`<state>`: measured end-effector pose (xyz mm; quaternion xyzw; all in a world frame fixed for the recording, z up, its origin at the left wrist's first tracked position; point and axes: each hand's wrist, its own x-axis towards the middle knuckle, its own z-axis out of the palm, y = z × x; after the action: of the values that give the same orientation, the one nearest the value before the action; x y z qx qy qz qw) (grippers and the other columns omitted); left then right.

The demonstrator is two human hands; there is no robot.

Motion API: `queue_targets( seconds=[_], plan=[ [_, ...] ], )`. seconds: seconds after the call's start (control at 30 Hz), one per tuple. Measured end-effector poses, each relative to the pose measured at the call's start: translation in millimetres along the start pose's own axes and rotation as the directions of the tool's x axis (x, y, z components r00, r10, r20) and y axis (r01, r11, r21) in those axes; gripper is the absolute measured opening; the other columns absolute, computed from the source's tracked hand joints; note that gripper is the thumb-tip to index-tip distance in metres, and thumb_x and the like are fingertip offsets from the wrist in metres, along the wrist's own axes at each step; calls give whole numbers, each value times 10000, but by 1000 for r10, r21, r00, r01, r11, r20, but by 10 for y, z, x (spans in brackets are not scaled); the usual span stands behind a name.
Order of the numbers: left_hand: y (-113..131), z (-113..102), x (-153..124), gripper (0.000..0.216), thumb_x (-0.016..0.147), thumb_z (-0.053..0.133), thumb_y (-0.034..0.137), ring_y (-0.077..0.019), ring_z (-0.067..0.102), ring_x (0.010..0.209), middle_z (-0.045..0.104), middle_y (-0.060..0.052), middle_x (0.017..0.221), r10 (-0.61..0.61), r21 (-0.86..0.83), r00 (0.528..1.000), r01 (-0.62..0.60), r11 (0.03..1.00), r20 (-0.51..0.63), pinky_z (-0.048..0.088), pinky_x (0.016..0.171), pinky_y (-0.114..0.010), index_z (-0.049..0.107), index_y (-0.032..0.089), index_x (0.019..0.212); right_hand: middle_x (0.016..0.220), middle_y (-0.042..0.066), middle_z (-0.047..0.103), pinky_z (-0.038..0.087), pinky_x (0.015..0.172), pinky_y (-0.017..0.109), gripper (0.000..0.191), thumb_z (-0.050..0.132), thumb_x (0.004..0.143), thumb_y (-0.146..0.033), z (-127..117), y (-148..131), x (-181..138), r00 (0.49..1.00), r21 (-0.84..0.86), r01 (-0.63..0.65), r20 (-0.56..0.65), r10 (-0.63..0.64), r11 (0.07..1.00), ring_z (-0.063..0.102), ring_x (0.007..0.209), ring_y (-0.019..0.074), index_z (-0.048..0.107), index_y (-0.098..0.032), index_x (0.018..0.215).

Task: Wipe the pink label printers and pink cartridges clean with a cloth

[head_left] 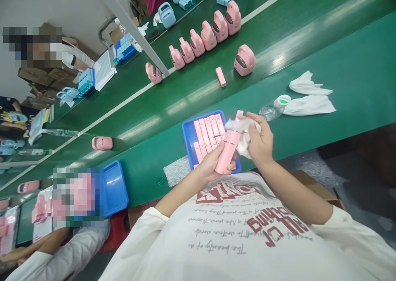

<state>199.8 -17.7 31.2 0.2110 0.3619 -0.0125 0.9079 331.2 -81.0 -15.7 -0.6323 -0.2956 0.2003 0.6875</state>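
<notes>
with left hand (pixel 212 162) wrapped round the low end of a pink tube (pixel 229 152), and with right hand (pixel 261 139) pinching a bunched white cloth (pixel 244 139) by its top end, looks like wiping. hold the tube just so, tipped over the right edge of the blue tray (pixel 186 136), close to the near corner. squeeze enough to stop any slipping, but not hard. rub softly, and turn the tube bit by bit to get all the way round. go easy over the shiny ring (pixel 231 142), so as not to snag the cloth. grip low, to leave no new smudges up top. steer clear of the packed tubes (pixel 208 127) in the tray, the loose tube (pixel 239 114) by its far right corner, and the clear bottle (pixel 268 112) on the green table (pixel 148 149).
</notes>
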Motion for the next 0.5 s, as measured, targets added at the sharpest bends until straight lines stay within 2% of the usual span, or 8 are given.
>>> queue_targets(
  seconds=[0.03,0.07,0.13,0.2,0.3,0.4,0.5],
  plan=[
    [-44,-34,45,482,834,504,628,-77,473,411,532,12,636,31,41,999,-30,999,-14,312,332,-162,555,161,942,1003,40,709,538,818,364,324,479,900,-446,-45,58,-30,982,58,-189,-18,190,980,672,899,197,615,-242,1111],
    [-104,-84,95,474,821,537,615,-79,487,422,536,15,647,72,100,996,-68,993,-44,341,346,-170,543,161,956,899,34,710,544,726,346,360,505,862,-518,-88,117,-86,943,91,-332,26,331,939,666,774,191,637,-225,1025],
    [-254,-213,222,494,810,545,623,-92,511,440,540,18,651,153,281,981,-115,953,-118,395,380,-194,507,162,984,765,31,683,520,627,324,461,567,757,-633,-158,241,-247,851,40,-506,189,490,862,618,649,182,652,-195,873],
    [-407,-346,376,460,865,477,584,-104,562,509,580,-6,719,209,537,969,-107,837,-133,455,454,-218,471,158,1037,752,39,673,504,630,320,524,630,654,-669,-206,371,-417,777,-83,-570,268,569,817,603,670,190,652,-175,826],
    [-545,-500,566,289,932,415,381,-129,632,763,631,-66,913,248,807,967,-105,581,-53,520,684,-262,499,146,1078,797,60,679,491,646,324,557,649,600,-647,-258,584,-560,718,-213,-625,221,660,751,603,722,209,646,-156,862],
    [-533,-637,550,244,862,520,251,-193,591,1004,622,-92,1062,256,918,966,-65,390,-41,478,905,-336,580,153,1077,798,78,673,476,650,327,513,640,593,-599,-349,814,-517,700,-270,-654,138,700,707,593,733,213,633,-151,844],
    [-447,-847,310,413,803,569,203,-287,462,1197,516,-156,1229,314,974,939,71,216,-139,358,1050,-447,540,128,1208,769,84,656,461,647,337,419,657,590,-504,-482,1027,-352,681,-331,-682,37,731,652,574,700,210,623,-150,812]
  ],
)
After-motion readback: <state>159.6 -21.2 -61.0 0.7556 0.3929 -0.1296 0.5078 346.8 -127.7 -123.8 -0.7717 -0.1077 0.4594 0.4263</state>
